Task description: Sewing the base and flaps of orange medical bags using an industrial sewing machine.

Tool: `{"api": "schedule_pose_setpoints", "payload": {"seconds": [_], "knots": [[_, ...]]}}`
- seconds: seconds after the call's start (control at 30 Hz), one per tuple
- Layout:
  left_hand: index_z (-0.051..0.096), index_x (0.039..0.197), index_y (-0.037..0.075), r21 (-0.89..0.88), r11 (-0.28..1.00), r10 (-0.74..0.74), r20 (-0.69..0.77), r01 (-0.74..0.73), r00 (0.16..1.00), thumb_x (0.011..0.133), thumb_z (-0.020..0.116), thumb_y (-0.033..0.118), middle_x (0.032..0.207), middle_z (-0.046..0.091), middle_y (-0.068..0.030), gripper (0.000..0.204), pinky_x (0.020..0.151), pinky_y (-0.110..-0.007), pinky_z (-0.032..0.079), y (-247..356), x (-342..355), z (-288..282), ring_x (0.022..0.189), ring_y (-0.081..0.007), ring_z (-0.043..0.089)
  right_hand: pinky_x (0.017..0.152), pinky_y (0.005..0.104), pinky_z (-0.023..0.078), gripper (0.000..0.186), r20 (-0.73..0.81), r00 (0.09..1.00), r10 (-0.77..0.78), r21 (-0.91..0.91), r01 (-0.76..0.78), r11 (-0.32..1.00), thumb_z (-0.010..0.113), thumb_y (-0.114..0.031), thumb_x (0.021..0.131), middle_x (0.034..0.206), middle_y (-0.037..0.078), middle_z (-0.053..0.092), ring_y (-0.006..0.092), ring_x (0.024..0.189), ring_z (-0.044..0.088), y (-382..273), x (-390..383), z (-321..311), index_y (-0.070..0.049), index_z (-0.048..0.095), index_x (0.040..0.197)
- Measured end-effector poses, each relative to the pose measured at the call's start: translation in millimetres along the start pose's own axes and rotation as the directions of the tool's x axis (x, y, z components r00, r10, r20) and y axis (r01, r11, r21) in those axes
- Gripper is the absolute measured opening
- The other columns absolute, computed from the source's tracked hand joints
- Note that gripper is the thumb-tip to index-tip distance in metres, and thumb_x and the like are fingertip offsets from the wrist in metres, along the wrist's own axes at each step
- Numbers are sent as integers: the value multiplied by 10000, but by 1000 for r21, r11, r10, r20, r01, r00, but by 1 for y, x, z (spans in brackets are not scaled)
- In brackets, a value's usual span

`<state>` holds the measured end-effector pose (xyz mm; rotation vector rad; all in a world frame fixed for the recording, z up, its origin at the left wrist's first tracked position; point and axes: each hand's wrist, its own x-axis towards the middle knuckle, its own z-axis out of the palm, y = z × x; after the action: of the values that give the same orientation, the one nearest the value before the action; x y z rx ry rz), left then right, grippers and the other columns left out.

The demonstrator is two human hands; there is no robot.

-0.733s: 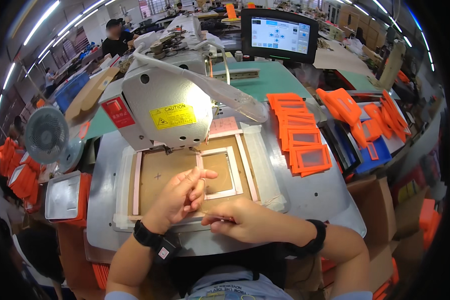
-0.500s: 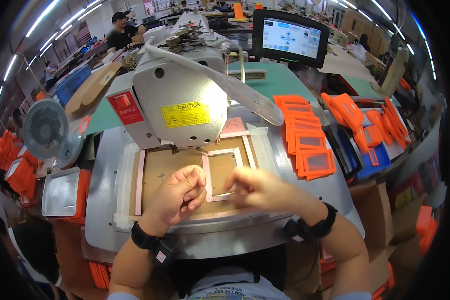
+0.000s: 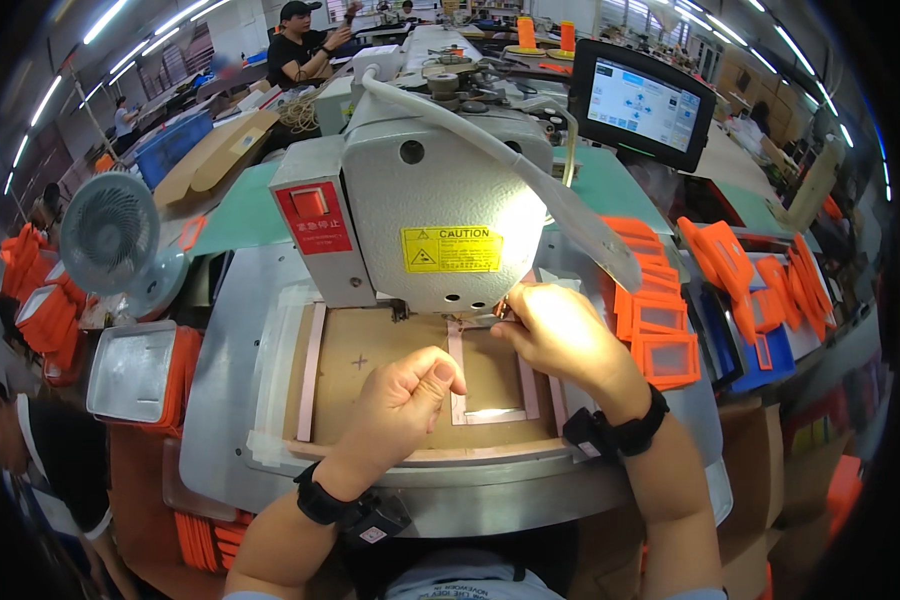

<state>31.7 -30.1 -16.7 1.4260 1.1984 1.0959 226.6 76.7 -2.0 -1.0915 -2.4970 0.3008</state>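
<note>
My right hand (image 3: pixel 553 332) reaches up under the right side of a large grey sewing machine head (image 3: pixel 425 190), lit by its lamp. The fingertips are pinched together at the needle area, and what they hold is too small to make out. Lower and to the left, my left hand (image 3: pixel 410 400) is closed, thumb against the curled fingers, above a brown board (image 3: pixel 355 385). Anything inside it is hidden. Pink strips border the board, and a smaller pink-edged frame (image 3: pixel 457 375) lies on it between my hands.
Orange frames with clear windows (image 3: pixel 665 358) lie overlapped at right, near a blue tray (image 3: pixel 762 350). A metal tray (image 3: pixel 130 375) rests on orange pieces at left, below a fan (image 3: pixel 110 235). A touchscreen (image 3: pixel 642 105) stands behind. Other people are nearby.
My right hand has moved up and forward, from above the small frame to the machine's needle area. My left hand stays closed over the board. The whole view has shifted.
</note>
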Motion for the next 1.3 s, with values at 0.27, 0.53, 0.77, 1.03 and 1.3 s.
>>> {"api": "schedule_pose_setpoints", "payload": {"seconds": [0.27,0.53,0.77,1.03,1.3], "knots": [[613,855,67,-18,999,-36,-47,36,998,1041,478,255,572,450,52,297,493,-222,339,1,-6,6,509,-33,409,704,444,502,228,-155,972,-176,13,181,983,713,-137,774,778,146,649,350,793,644,8,-3,8,-45,591,943],[612,845,54,-11,999,-41,-3,41,999,1041,477,248,555,445,52,308,486,-214,333,-5,-5,11,502,-27,404,675,453,498,199,-177,961,-213,23,220,975,716,-121,768,788,142,648,359,778,640,17,1,14,-45,592,904],[621,840,49,148,988,-52,41,46,998,1032,496,232,580,483,17,293,503,-221,352,1,-4,15,527,-39,439,671,476,494,196,-50,985,-165,122,170,978,689,-165,825,794,167,644,386,777,631,32,9,28,-35,605,945],[620,893,32,275,936,71,463,-220,884,935,583,127,759,636,-128,111,635,-360,487,2,-8,17,681,-298,623,715,449,505,225,66,998,-18,203,4,979,682,-177,849,851,213,664,396,823,645,32,6,25,-24,656,1011],[614,873,39,290,902,126,531,-319,838,905,624,88,742,632,-113,59,630,-362,493,4,-12,25,687,-298,632,643,274,460,76,22,995,93,801,-73,594,694,-67,847,737,23,642,87,692,550,45,24,53,-1,689,886]]}}
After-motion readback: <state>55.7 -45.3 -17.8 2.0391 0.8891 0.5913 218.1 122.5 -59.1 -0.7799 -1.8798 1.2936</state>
